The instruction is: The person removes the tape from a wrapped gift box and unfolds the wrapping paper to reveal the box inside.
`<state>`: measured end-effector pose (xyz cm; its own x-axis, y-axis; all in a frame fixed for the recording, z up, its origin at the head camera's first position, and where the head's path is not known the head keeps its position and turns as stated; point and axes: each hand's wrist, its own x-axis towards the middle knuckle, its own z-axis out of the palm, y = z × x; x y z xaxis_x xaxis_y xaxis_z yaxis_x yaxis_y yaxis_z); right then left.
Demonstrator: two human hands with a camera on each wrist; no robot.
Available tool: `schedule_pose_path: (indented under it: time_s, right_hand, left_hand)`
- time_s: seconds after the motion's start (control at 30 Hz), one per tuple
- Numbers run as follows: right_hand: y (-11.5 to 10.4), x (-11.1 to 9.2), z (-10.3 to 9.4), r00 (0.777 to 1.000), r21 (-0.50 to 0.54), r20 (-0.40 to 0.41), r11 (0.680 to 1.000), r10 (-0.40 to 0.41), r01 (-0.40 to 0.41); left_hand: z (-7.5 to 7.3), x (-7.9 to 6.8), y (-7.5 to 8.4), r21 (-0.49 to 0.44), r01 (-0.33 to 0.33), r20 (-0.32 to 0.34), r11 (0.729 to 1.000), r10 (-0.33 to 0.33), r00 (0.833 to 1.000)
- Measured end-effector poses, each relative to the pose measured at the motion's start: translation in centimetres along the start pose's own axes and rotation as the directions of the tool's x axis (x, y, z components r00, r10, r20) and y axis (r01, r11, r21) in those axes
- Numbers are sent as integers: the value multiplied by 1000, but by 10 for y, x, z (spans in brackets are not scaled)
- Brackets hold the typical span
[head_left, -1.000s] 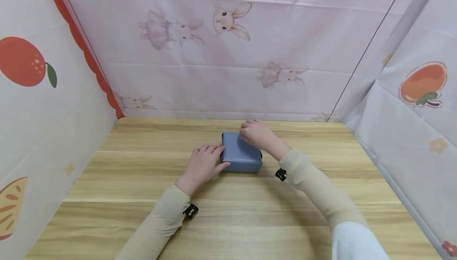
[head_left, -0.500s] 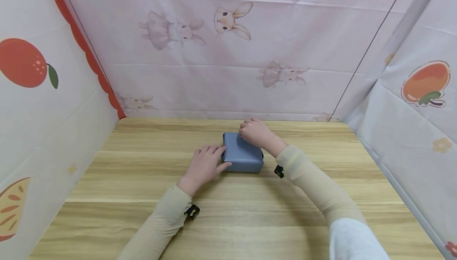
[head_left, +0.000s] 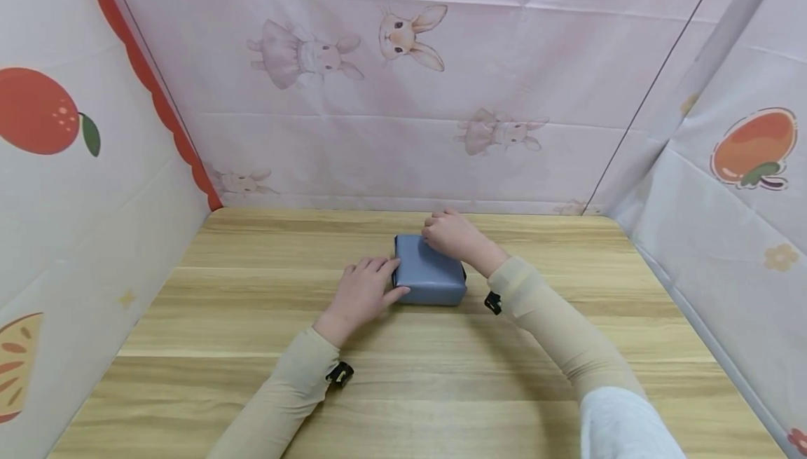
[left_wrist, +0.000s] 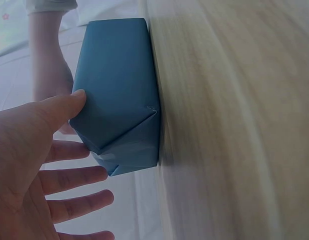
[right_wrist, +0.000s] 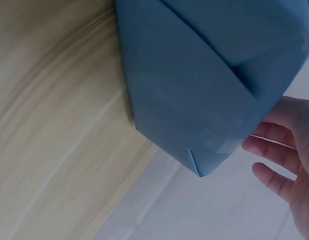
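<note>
A box (head_left: 430,273) wrapped in blue paper lies on the wooden table, its folded end facing my left hand (head_left: 361,293). That hand touches the box's left side. In the left wrist view the thumb (left_wrist: 74,102) rests against the box edge, while the other fingers spread out nearly straight beside the folded end. At the far edge and top of the box is my right hand (head_left: 455,237), its fingers bent. From the right wrist view, its fingertips (right_wrist: 255,145) reach behind the box, partly hidden. Whether they pinch anything is not visible.
The wood-grain table (head_left: 403,382) ends at a pink rabbit-print cloth (head_left: 353,151) behind the box. White fruit-print cloths hang on the left (head_left: 76,221) and right (head_left: 712,235). A small black clip (head_left: 340,374) sits at the left wrist, another (head_left: 494,303) at the right.
The view has shifted very slightly. Both hands and the box keep nearly the same places.
</note>
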<state>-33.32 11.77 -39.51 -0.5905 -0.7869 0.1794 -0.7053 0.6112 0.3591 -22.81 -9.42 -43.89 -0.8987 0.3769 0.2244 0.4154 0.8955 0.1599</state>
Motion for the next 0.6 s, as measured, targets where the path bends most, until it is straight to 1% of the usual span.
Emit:
schedule_pose_path:
  time_s: [0.17, 0.43, 0.6]
  right_hand:
    - [0, 1, 0, 1000, 5, -9, 1000, 2, -2]
    - [-1, 3, 3, 999, -12, -37, 1000, -29, 28]
    - [3, 8, 7, 999, 35, -37, 999, -23, 24]
  left_hand:
    - [-2, 0, 1, -6, -3, -12, 1000, 3, 1000]
    - [-2, 0, 1, -20, -4, -21, 1000, 4, 1000]
    - [0, 0, 0, -20, -8, -25, 1000, 7, 1000]
